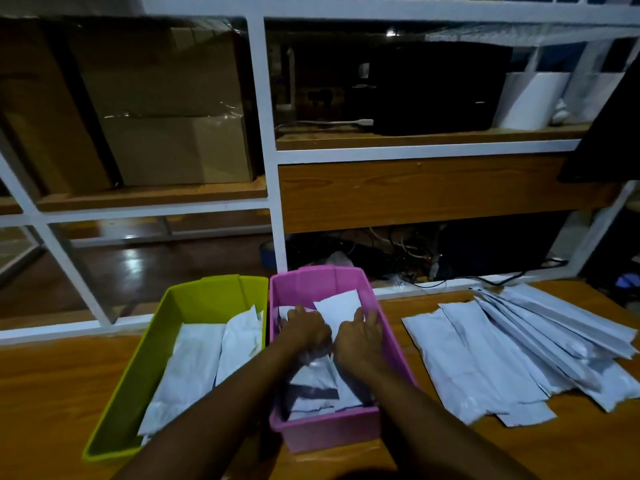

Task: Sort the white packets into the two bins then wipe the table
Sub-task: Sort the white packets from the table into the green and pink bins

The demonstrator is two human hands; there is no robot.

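Inside the pink bin (388, 327), both hands — left hand (304, 329), right hand (358, 341) — press white packets (341, 308).

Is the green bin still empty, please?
No, the green bin already holds white packets, lying side by side along its floor.

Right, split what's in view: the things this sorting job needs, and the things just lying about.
Job: pink bin, green bin, packets on the table, left hand, right hand.
Lying about: cardboard boxes, cables, paper roll.
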